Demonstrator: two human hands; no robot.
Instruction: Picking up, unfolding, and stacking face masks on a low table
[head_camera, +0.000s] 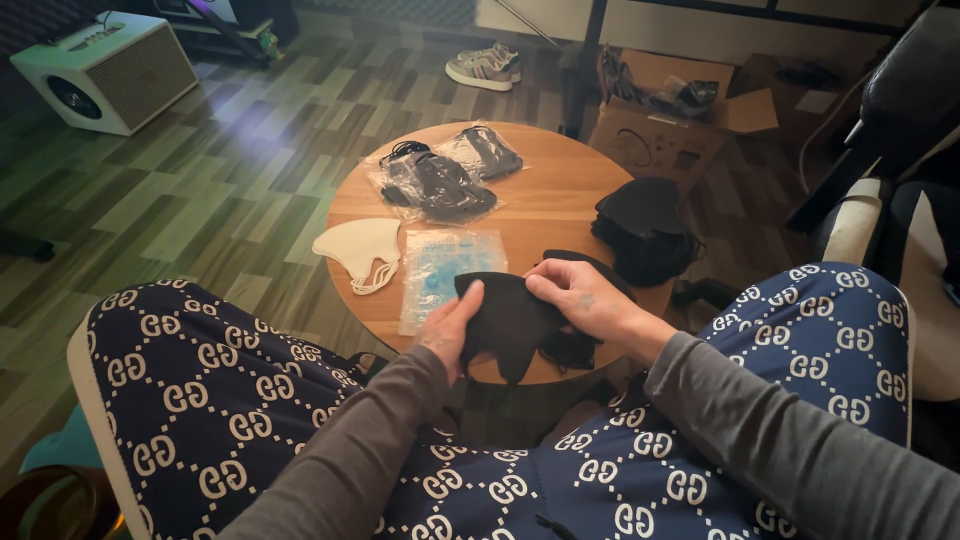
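A black cloth face mask (512, 318) is held over the near edge of a small round wooden table (560, 205). My left hand (452, 328) grips its left side with the thumb on top. My right hand (582, 298) pinches its upper right edge. A second black mask (572, 348) lies just under my right hand. A white mask (358, 248) and a clear plastic packet with blue print (445, 270) lie on the table to the left of the held mask.
Two clear bags of black masks (440, 180) sit at the table's far side, a stack of black masks (645, 230) at its right. Beyond are an open cardboard box (665, 120), a sneaker (485, 68), a white amplifier (105, 70) and a black chair (900, 110).
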